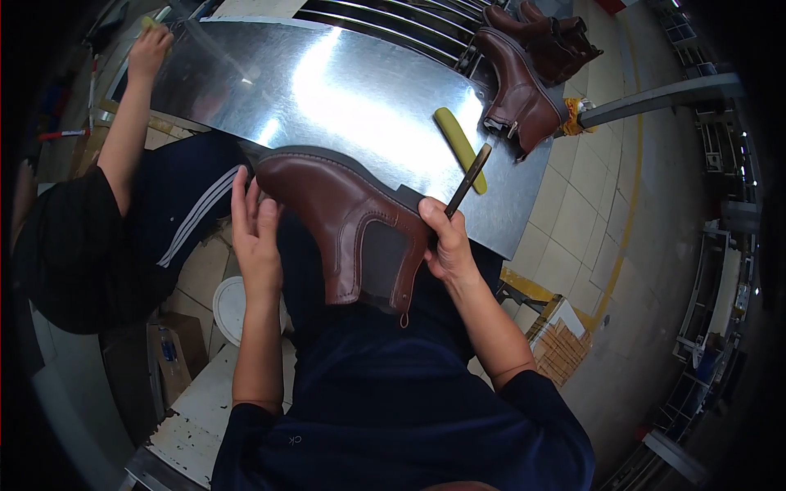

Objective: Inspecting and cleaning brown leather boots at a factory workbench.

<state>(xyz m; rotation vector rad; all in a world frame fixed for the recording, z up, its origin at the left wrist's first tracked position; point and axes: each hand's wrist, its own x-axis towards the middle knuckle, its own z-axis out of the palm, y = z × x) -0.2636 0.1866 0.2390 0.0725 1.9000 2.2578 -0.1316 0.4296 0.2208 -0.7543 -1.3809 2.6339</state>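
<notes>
A brown leather ankle boot (327, 192) with dark elastic side panels is held up before my body, sole facing away and opening toward me. My right hand (446, 241) grips it at the heel. A slim dark tool with a light brown tip (472, 176) sticks out of the same hand; its kind I cannot make out. By the toe is my left hand (257, 237), its fingers stretched and the thumb apart. Whether its fingertips touch the toe I cannot tell. Past the heel, an olive-green bar (460, 150) lies on the metal table.
The shiny metal table (246, 69) spans the area ahead, with metal rollers (393, 24) behind it. More brown boots (524, 90) stand at its far right, near a grey metal arm (663, 100). At left, a co-worker's hand (150, 51) holds something yellowish. A cardboard box (182, 352) sits lower left.
</notes>
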